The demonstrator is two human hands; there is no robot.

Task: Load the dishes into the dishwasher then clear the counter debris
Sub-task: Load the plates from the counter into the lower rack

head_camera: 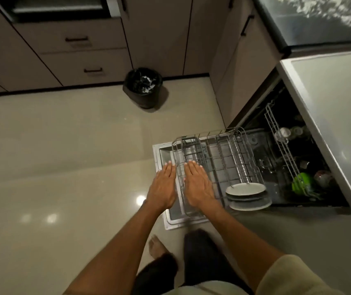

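Dishwasher (276,145) open under the tabletop (330,99), door (159,152) down flat on the floor side. Lower rack (219,165) pulled out over the door, long axis running left-right out of the tub. Left hand (163,188) and right hand (198,184) both flat, fingers straight and together, over the rack's near-left end (contact unclear). Plates (247,195) stacked on edge at the rack's near-right corner, just right of the right hand. Black bin (143,87) well apart.

A home kitchen, an open dishwasher (255,167) sitting under a steel counter (330,103), beige drawers (80,54) lining the wall, a lined bin (143,87) standing on glossy floor tiles (63,156).
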